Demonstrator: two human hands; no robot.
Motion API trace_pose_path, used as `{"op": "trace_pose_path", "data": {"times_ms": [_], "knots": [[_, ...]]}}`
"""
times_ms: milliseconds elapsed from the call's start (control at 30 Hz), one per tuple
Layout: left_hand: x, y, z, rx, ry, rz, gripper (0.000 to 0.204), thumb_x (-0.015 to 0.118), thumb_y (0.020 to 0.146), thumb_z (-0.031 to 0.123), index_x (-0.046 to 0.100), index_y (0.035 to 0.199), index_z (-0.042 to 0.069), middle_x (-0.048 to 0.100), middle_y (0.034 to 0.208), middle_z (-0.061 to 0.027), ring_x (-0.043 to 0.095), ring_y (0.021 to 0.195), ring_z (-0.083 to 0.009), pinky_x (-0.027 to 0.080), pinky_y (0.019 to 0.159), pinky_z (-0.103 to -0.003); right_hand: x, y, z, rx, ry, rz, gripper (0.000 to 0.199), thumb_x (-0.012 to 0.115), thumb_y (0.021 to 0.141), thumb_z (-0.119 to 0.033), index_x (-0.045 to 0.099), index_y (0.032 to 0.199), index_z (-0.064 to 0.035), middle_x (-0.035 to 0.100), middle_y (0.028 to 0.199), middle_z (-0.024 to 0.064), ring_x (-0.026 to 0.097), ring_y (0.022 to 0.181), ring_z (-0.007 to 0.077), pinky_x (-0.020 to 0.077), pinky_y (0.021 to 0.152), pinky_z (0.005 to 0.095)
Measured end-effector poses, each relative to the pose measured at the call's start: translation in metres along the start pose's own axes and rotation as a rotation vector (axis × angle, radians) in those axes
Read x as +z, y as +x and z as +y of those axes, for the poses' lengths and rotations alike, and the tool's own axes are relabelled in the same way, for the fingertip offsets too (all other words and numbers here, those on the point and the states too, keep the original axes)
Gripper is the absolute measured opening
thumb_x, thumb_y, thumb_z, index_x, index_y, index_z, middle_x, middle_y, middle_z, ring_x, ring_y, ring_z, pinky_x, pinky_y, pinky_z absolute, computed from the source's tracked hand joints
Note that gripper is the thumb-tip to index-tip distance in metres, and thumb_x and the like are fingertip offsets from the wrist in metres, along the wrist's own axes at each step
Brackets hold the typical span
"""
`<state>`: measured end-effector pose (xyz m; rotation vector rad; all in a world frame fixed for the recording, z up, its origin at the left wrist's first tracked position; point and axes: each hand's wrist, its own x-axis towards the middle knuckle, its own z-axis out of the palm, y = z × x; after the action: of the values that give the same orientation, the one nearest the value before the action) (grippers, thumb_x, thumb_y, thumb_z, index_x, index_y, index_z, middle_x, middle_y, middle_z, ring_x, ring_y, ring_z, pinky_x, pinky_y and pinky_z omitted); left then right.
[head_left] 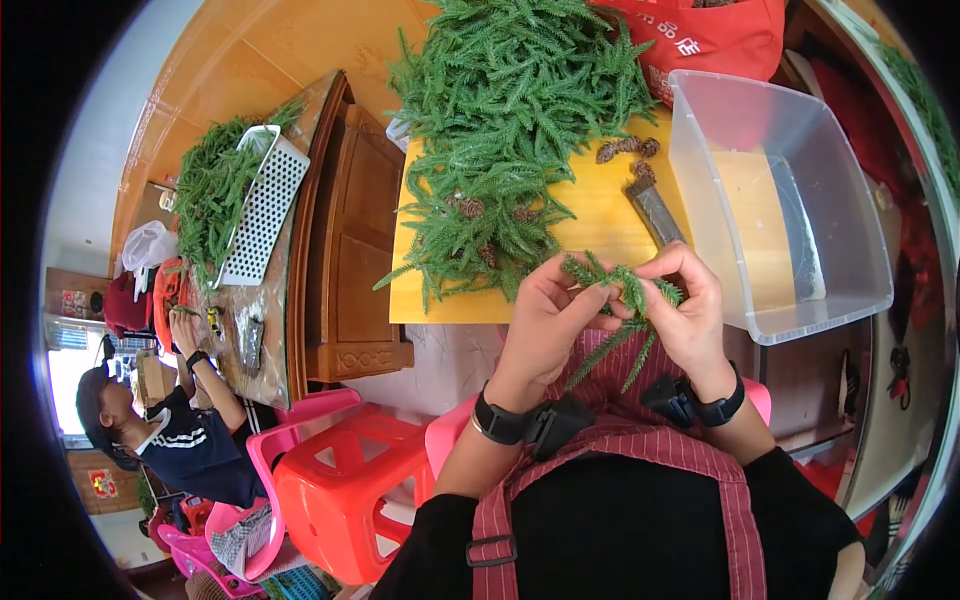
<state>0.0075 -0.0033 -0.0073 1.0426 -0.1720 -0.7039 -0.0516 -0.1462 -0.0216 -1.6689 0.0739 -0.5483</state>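
Between my two hands, over the near edge of the yellow table (600, 222), is a small green artificial pine sprig (628, 292) with several needled branches hanging down. My left hand (553, 318) pinches it from the left with thumb and fingers. From the right, my right hand (688, 315) pinches the same sprig near its top. Just beyond lies a bundle of thin dark wires (655, 212), close to some brown pine cones (625, 148). To the left of the hands rests a pine piece with cones on it (488, 235).
A large heap of green pine branches (520, 80) covers the table's far side. At right stands a clear plastic bin (780, 325), with a red bag (715, 40) behind it. A red stool (335, 495) is at lower left. Farther left, another person (190, 430) sits beside a white perforated basket (265, 210).
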Motion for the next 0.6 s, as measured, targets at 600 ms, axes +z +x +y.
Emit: {"op": "trace_pose_path", "data": {"times_ms": [600], "knots": [[0.0056, -0.0014, -0.0066, 0.123, -0.021, 0.056, 0.014, 0.058, 0.080, -0.002, 0.049, 0.089, 0.002, 0.061, 0.085, -0.0089, 0.062, 0.075, -0.0146, 0.055, 0.061, -0.025, 0.0031, -0.0007, -0.0015, 0.019, -0.020, 0.087, 0.008, 0.062, 0.072, 0.002, 0.055, 0.075, -0.0010, 0.054, 0.071, 0.0036, 0.050, 0.066, 0.0091, 0.0402, 0.060, 0.0226]]}}
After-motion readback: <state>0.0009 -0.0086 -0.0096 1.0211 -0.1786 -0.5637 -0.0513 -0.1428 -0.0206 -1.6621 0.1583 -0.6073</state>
